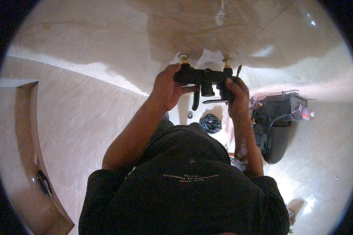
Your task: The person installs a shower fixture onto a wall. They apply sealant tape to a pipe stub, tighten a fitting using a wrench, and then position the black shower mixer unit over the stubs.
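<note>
A black wall mixer tap [206, 76] with lever handles is held up at the wall in front of me. Two brass fittings [184, 60] come out of the wall, and the tap's two ends meet them. Whether the joints are threaded together I cannot tell. My left hand [166, 89] grips the tap's left end, thumb up near the left fitting and a finger stretched underneath. Around the right end, below the other brass fitting [228, 63], my right hand [238, 98] is closed, with a thin lever sticking up beside it.
A black toilet [277, 141] stands to the right, with a red-labelled bottle [307, 114] on it. Below the tap, a black plastic bag [211, 123] lies on the floor near a round drain [190, 114]. Dark objects [44, 182] rest in a wall niche at left.
</note>
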`<control>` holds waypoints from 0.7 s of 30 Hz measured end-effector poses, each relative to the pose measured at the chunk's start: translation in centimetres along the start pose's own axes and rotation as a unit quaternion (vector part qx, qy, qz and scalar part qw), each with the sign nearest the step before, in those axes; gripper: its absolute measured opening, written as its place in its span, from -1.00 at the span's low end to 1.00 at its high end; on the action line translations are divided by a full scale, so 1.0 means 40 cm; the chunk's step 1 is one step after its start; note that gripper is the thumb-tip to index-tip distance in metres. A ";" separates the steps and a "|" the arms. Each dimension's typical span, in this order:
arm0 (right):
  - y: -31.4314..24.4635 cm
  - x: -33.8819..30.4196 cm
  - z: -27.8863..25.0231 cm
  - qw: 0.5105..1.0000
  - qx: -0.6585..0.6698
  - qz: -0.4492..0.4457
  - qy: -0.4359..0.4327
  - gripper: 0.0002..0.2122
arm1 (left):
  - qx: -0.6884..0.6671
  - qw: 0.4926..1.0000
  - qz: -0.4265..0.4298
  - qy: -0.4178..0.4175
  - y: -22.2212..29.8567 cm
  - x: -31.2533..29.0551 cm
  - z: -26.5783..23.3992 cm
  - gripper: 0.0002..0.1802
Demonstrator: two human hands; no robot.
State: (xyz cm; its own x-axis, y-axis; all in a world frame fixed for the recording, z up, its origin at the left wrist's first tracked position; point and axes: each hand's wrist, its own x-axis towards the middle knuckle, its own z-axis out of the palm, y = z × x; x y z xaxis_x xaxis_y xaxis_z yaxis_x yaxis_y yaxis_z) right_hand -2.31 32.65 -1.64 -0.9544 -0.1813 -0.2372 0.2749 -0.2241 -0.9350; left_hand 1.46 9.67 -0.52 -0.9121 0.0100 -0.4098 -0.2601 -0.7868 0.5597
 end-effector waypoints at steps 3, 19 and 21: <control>-0.008 -0.001 0.005 1.000 -0.006 0.012 0.003 -0.71 | 0.011 1.000 -0.007 0.022 0.009 0.006 0.005 -0.60; -0.003 -0.003 0.010 1.000 -0.005 -0.015 0.013 -0.75 | 0.080 0.995 -0.033 0.046 0.049 0.009 0.026 -0.70; -0.023 -0.014 0.024 1.000 -0.010 -0.001 0.018 -0.75 | 0.062 0.997 -0.038 0.034 0.048 0.010 0.012 -0.69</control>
State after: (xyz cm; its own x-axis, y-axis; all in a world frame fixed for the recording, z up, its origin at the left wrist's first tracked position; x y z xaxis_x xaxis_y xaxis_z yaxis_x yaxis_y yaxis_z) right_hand -1.93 32.05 -0.39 -0.9586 -0.1464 -0.2443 0.2711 -0.2060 -0.9403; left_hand 0.44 8.47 0.72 -0.8656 0.0211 -0.5003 -0.3686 -0.7031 0.6081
